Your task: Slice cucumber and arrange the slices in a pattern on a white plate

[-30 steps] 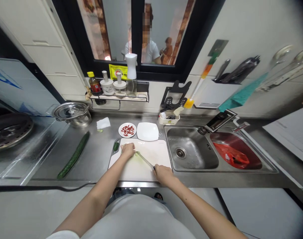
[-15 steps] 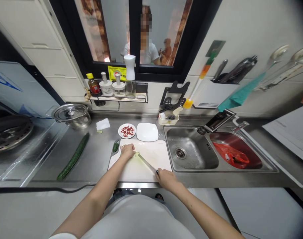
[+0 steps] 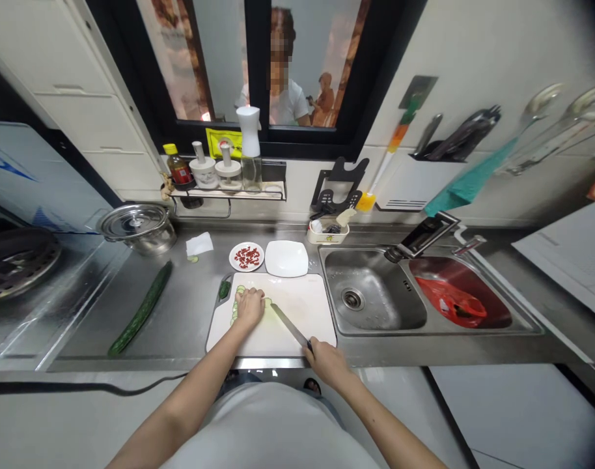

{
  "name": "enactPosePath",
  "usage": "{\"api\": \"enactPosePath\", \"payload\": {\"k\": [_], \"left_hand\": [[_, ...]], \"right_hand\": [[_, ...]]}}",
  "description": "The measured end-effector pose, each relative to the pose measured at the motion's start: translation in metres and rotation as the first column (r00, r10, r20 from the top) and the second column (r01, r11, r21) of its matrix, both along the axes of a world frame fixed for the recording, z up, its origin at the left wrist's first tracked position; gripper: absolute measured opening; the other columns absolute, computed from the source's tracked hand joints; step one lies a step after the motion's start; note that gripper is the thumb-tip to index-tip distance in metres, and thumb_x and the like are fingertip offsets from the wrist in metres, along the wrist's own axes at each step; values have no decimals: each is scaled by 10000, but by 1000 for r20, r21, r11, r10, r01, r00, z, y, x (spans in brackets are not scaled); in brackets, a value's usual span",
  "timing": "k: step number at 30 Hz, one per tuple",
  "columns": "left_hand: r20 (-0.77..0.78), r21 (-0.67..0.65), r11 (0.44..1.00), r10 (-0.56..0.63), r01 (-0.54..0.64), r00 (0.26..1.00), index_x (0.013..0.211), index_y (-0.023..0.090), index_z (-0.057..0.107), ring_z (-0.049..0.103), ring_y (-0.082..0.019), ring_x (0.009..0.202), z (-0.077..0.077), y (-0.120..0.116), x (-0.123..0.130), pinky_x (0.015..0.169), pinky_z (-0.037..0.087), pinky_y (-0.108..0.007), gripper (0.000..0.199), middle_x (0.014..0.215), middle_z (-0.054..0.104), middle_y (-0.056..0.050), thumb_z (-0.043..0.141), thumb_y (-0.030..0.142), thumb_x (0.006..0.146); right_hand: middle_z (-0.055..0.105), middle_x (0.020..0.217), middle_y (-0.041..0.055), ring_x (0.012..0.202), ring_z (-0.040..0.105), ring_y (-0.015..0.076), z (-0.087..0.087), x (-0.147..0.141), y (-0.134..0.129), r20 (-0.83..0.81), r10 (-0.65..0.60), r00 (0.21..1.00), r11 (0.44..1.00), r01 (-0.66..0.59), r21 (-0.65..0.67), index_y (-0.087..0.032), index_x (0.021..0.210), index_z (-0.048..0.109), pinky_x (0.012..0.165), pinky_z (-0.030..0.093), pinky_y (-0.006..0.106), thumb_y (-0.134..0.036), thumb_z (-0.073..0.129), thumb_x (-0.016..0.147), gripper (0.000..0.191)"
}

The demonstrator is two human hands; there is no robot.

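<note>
On the white cutting board (image 3: 307,293), my left hand (image 3: 250,307) rests with its fingers curled down over pale green cucumber slices (image 3: 234,314), several of which show along its left side. What lies under the fingers is mostly hidden. My right hand (image 3: 327,359) grips the handle of a knife (image 3: 288,324); its blade points up and left, with the tip beside my left fingertips and a pale slice (image 3: 267,302). A short dark green cucumber piece (image 3: 224,290) lies at the board's upper left corner. A whole cucumber (image 3: 141,309) lies on the counter further left.
Behind the board stand a plate of red pieces (image 3: 247,257) and a white square plate (image 3: 286,258). A lidded pot (image 3: 140,228) and white paper (image 3: 198,244) are at the left. The sink (image 3: 375,322) adjoins the right, its second basin holding a red bag (image 3: 456,306).
My left hand has shifted slightly, and more slices show at its left. The knife remains in my right hand, its blade close to the same spot. The whole view has moved a little.
</note>
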State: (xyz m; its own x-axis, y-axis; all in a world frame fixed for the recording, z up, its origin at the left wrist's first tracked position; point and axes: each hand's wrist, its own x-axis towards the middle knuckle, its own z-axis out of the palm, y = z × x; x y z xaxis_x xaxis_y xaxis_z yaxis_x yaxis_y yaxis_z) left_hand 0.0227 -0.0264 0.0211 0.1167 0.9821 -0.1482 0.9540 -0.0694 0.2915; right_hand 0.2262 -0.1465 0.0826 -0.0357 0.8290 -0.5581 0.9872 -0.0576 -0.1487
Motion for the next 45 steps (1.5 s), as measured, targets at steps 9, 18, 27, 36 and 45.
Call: {"api": "enactPosePath", "payload": {"k": [9, 18, 27, 36, 45], "left_hand": [[28, 37, 999, 4, -5, 1000, 943, 193, 669, 506, -262, 1024, -3, -7, 3, 910, 242, -426, 255, 1026, 632, -111, 428, 241, 875], [93, -76, 986, 154, -147, 984, 822, 220, 645, 576, -238, 947, 2, 3, 7, 873, 289, -396, 162, 873, 689, -53, 484, 222, 831], [298, -220, 938, 326, -268, 897, 792, 230, 648, 627, -180, 847, 14, -11, -6, 834, 345, -320, 109, 821, 698, 20, 626, 330, 753], [307, -262, 902, 415, -343, 857, 765, 222, 652, 608, -134, 745, 3, -60, -45, 697, 352, -241, 155, 745, 690, 39, 636, 374, 739], [260, -224, 875, 477, -429, 839, 777, 228, 646, 611, -131, 739, -12, -69, -77, 693, 351, -236, 104, 765, 693, 37, 632, 324, 740]], "right_hand": [[684, 1010, 126, 946, 638, 235, 4, -4, -2, -22, -68, 997, 998, 68, -13, -177, 1047, 585, 705, 391, 286, -362, 371, 940, 303], [685, 974, 98, 924, 629, 208, -8, -1, 3, -122, -109, 986, 992, 116, 51, -195, 1033, 581, 676, 360, 256, -435, 339, 943, 352], [674, 1010, 98, 910, 620, 193, -10, 2, 7, -141, -155, 978, 987, 160, 28, -188, 1029, 579, 659, 342, 245, -462, 333, 945, 378], [682, 986, 89, 892, 624, 187, -11, 3, 10, -146, -130, 981, 989, 140, 54, -183, 994, 576, 634, 320, 244, -462, 332, 949, 373], [691, 956, 92, 886, 626, 182, -10, 0, 13, -127, -136, 983, 988, 144, 59, -184, 969, 583, 646, 338, 232, -418, 336, 956, 341]]}}
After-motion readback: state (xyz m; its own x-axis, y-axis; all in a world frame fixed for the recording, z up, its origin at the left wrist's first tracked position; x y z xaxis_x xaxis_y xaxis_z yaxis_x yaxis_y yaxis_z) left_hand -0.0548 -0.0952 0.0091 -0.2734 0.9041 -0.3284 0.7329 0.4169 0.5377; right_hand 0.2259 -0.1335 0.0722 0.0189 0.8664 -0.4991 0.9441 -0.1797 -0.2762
